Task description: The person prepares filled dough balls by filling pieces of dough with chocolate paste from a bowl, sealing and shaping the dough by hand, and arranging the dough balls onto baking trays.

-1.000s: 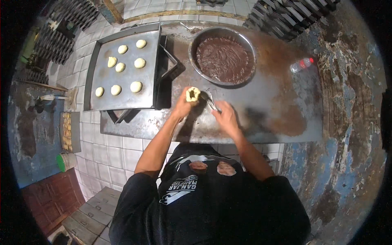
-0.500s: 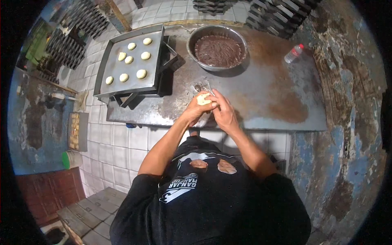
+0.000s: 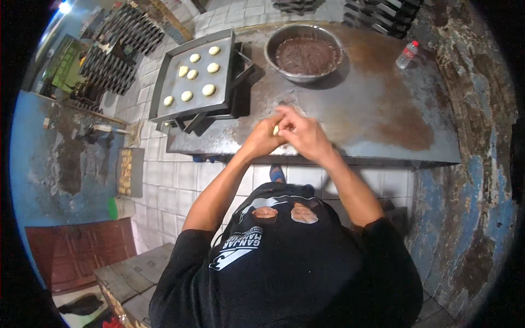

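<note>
Over the table's near edge, my left hand (image 3: 261, 139) is closed round a small piece of pale yellow dough (image 3: 276, 131), mostly hidden by the fingers. My right hand (image 3: 302, 132) meets it from the other side, thumb and fingers bent in a pinch at the dough; its upper fingertips are blurred. Ahead of the hands stands a round metal bowl (image 3: 290, 75) with dark brown filling (image 3: 309, 56) in it. To the left, several pale dough balls (image 3: 209, 90) sit spaced apart on a square metal tray (image 3: 176, 85).
The tray rests on dark metal supports on the worn metal table (image 3: 372, 109). A clear bottle with a red cap (image 3: 407, 56) stands at the far right. Stacked dark metal racks (image 3: 109, 71) are at the far left, and a peeling wall (image 3: 481, 164) lies right.
A thin metal tool seen at the right fingers no longer shows. The right hand has closed in over the dough, which is now more covered. The whole view has shifted slightly.
</note>
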A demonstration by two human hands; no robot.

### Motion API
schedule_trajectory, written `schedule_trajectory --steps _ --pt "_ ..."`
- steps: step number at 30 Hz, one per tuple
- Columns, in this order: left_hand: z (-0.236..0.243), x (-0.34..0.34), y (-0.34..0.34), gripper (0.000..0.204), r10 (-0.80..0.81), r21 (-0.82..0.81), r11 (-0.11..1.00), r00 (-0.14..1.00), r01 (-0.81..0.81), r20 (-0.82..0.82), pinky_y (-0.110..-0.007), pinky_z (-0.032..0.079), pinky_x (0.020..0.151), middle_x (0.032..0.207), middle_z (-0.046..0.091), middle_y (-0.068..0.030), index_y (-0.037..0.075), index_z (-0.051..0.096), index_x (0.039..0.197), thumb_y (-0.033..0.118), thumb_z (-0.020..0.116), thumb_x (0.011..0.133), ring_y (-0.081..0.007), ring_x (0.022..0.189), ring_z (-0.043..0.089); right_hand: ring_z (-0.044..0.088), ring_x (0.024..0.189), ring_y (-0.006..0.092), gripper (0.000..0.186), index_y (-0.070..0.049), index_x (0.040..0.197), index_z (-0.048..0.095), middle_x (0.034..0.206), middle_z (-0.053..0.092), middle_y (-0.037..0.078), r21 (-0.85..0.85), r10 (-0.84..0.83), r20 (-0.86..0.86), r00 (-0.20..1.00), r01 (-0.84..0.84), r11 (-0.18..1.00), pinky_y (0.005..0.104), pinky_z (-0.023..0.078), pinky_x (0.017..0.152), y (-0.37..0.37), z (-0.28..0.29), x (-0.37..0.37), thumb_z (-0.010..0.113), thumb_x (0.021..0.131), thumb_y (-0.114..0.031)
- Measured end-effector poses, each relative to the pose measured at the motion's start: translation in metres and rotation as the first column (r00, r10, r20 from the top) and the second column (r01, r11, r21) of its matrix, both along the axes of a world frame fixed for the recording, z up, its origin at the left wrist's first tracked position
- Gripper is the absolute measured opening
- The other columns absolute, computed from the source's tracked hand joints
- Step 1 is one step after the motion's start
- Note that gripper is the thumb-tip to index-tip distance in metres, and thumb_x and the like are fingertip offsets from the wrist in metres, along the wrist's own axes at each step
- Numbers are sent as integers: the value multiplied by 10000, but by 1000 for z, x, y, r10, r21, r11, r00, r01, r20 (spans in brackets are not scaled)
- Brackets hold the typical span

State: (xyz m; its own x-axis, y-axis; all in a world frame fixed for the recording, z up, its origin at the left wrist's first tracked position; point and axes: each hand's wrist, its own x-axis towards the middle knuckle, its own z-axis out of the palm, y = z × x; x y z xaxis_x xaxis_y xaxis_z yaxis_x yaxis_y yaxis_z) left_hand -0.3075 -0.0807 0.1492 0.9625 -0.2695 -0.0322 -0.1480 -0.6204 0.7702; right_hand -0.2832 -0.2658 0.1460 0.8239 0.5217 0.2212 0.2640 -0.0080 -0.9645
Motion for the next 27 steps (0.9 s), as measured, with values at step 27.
schedule_trajectory --steps 27 --pt "-18 35 332 557 490 -848 241 814 -471 -313 -373 407 1106 1394 565 -119 49 547 1434 467 461 1076 -229 1319 513 603 1216 207 465 35 1330 520 1268 628 141 514 509 -681 526 -152 844 385 483 1049 413 13 57 456 1103 -366"
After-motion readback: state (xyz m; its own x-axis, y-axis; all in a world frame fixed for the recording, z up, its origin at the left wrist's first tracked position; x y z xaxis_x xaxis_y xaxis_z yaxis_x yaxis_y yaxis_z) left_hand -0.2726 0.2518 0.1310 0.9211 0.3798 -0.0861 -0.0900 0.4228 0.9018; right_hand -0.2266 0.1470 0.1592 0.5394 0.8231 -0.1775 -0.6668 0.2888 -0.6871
